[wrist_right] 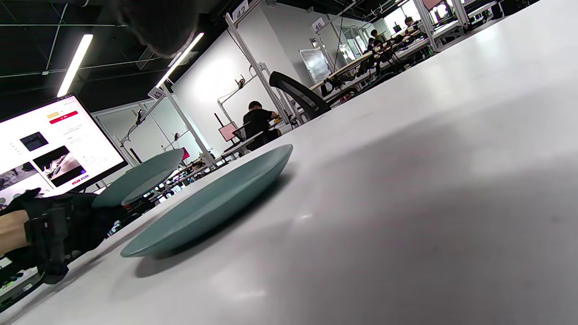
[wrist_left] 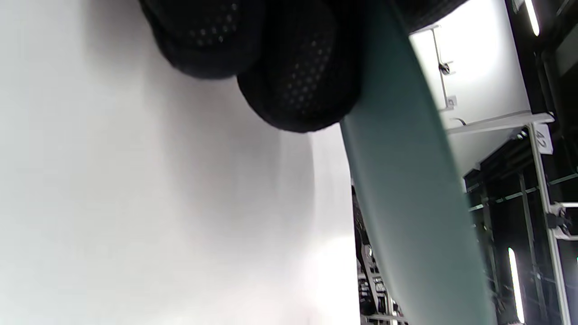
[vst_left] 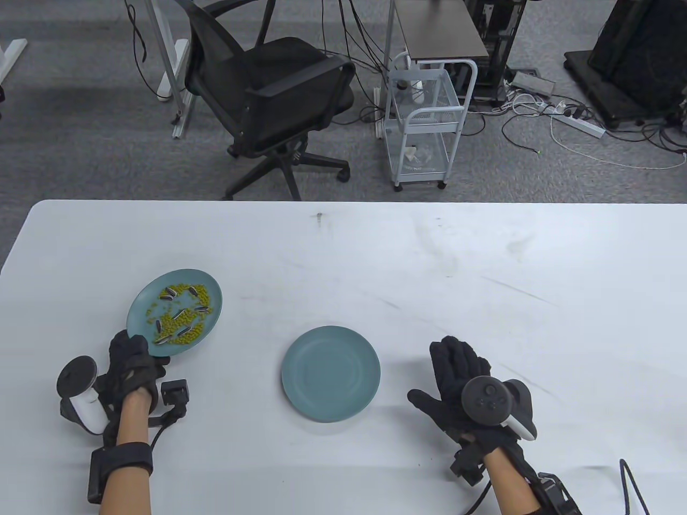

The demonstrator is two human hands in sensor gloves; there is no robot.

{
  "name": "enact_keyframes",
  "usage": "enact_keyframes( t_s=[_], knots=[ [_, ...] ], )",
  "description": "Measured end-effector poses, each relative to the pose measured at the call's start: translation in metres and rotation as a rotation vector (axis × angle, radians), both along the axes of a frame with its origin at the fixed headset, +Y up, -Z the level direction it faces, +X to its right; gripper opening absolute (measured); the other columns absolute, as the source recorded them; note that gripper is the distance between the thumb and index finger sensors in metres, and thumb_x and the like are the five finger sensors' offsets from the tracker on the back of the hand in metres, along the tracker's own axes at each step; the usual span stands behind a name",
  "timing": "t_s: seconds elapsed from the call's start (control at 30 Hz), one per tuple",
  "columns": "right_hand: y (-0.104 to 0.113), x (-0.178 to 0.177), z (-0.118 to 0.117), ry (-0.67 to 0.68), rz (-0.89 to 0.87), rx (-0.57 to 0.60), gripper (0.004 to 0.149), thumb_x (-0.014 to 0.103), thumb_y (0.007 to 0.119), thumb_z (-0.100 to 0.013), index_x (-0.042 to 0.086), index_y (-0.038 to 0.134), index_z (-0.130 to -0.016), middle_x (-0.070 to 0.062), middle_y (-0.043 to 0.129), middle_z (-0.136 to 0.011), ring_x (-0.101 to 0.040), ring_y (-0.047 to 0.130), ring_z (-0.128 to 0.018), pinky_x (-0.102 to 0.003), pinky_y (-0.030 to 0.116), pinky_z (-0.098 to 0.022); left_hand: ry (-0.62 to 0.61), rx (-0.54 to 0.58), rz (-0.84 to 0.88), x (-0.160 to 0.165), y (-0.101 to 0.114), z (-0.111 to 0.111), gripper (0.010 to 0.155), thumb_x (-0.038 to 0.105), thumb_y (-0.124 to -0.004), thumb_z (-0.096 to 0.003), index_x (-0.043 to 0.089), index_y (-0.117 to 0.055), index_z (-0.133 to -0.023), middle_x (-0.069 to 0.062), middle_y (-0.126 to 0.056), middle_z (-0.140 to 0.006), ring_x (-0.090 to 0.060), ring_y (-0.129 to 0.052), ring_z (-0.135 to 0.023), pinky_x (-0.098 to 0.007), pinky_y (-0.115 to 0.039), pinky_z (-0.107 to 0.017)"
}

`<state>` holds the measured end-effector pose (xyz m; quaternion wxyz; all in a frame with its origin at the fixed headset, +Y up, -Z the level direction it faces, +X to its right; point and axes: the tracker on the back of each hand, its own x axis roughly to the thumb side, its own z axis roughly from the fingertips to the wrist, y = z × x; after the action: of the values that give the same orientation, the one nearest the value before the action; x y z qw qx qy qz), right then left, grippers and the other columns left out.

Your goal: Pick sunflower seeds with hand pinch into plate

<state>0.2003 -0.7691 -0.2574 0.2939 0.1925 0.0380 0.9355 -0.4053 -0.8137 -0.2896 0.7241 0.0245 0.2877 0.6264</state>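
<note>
A teal plate (vst_left: 140,311) holds several striped sunflower seeds (vst_left: 170,292) mixed with small green beans (vst_left: 185,319). My left hand (vst_left: 134,357) grips this plate by its near rim and holds it tilted above the table. From below, the left wrist view shows the plate's underside (wrist_left: 406,189) with a gloved fingertip (wrist_left: 298,85) curled under it. A second teal plate (vst_left: 330,373), empty, lies flat at the table's middle front, also seen as the near plate (wrist_right: 212,203) in the right wrist view. To its right, my right hand (vst_left: 456,367) rests flat on the table with straight fingers and holds nothing.
The white table (vst_left: 429,279) has faint scuff marks. Beyond its far edge stand a black office chair (vst_left: 268,91) and a white wire cart (vst_left: 424,123), with cables on the floor. A monitor (wrist_right: 49,144) shows at the left of the right wrist view.
</note>
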Motion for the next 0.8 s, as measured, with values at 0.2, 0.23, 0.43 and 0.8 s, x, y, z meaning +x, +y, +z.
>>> enact_keyframes(
  t_s=[0.2,0.23,0.43,0.8],
  knots=[
    [0.0,0.0,0.0,0.003,-0.003,0.001,0.091,0.054,0.072,-0.059,0.005,0.015,-0.11,-0.031,0.004,-0.113,-0.059,0.005,-0.099,-0.079,0.009,-0.061,-0.051,0.041,-0.082,0.011,0.017,-0.004,0.048,0.044,-0.065,-0.0653,0.021,-0.051,-0.104,0.013,-0.083,-0.08,-0.005,-0.097,-0.041,-0.029,-0.083,-0.036],
    [0.0,0.0,0.0,0.003,-0.005,0.002,0.091,0.054,0.072,-0.059,0.005,0.015,-0.11,-0.031,0.004,-0.113,-0.059,0.006,-0.099,-0.079,0.009,-0.061,-0.079,0.052,-0.086,0.014,0.02,-0.005,0.047,0.044,-0.065,-0.0654,0.02,-0.052,-0.104,0.013,-0.083,-0.079,-0.005,-0.097,-0.04,-0.029,-0.083,-0.035],
    [0.001,0.0,0.0,0.004,-0.003,0.003,0.091,0.054,0.072,-0.059,0.005,0.015,-0.11,-0.031,0.004,-0.112,-0.059,0.004,-0.099,-0.079,0.008,-0.061,-0.239,0.136,-0.073,0.043,0.044,-0.009,0.046,0.043,-0.067,-0.0643,0.018,-0.058,-0.102,0.011,-0.086,-0.076,-0.008,-0.096,-0.036,-0.031,-0.082,-0.032],
    [0.003,-0.002,0.002,0.018,0.002,0.014,0.091,0.054,0.073,-0.059,0.005,0.016,-0.111,-0.031,0.003,-0.112,-0.059,0.003,-0.099,-0.079,0.007,-0.06,-0.425,0.173,-0.155,0.113,0.055,0.007,0.043,0.039,-0.076,-0.059,0.014,-0.071,-0.094,0.008,-0.094,-0.065,-0.011,-0.098,-0.024,-0.033,-0.083,-0.023]
  ],
)
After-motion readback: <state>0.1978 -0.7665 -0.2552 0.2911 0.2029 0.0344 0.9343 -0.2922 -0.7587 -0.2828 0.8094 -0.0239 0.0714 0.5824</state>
